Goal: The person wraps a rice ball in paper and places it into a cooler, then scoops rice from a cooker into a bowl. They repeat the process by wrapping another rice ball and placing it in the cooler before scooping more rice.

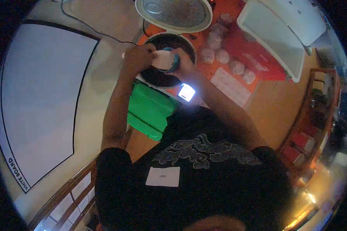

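Observation:
My left hand (142, 57) is closed around a white flat paddle (163, 60), whose handle end sticks out on the left. My right hand (186, 63) grips a small blue cup (176, 62) from its right side. The paddle's blade lies across the cup's opening and hides what is inside. Both hands are above the dark pot of an open rice cooker (165, 81). Its raised lid (173, 13) stands behind, and a lit display (186, 92) glows at its front.
Several round wrapped portions (222, 56) lie on the orange-red surface to the right, near a pale printed sheet (232, 86). Behind them is a large whitish bin (275, 34). A green container (148, 109) sits in front of the cooker. A cord (92, 29) runs along the left.

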`<state>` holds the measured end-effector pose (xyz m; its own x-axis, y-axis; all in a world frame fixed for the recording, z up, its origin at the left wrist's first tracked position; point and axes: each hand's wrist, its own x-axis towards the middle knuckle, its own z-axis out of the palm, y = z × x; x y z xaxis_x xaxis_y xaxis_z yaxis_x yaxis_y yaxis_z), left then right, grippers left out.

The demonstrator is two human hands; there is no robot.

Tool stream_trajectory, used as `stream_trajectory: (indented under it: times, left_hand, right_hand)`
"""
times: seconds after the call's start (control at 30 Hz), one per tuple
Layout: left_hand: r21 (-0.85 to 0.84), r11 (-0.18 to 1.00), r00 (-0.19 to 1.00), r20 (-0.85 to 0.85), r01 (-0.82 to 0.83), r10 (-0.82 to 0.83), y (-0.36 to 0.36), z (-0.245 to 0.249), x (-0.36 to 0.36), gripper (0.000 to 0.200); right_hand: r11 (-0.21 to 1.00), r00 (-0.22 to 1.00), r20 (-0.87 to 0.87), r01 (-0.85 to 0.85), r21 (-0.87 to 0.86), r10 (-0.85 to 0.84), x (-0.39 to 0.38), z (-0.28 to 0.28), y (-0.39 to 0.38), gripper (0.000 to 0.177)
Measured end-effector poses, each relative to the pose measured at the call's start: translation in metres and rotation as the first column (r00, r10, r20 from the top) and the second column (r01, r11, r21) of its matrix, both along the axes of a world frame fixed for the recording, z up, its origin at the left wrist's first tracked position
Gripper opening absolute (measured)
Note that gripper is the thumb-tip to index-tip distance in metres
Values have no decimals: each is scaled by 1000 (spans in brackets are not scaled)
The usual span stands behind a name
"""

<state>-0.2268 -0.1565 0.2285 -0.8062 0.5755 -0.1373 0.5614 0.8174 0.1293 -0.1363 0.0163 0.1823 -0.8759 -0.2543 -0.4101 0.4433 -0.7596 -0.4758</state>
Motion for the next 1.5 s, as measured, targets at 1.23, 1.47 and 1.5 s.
stream_trajectory:
  times: [1.23, 1.47, 1.5]
  left_hand:
    - [17, 984, 983, 43, 180, -180, 58, -91, 15, 35]
    - [125, 986, 982, 141, 109, -126, 36, -93, 13, 37]
    - [168, 975, 983, 87, 148, -164, 32, -96, 12, 39]
  right_hand:
    - [866, 960, -212, 258, 427, -182, 80, -61, 68, 34]
    - [938, 971, -45, 237, 251, -233, 82, -46, 71, 36]
    - [827, 952, -240, 287, 483, -190, 85, -37, 73, 40]
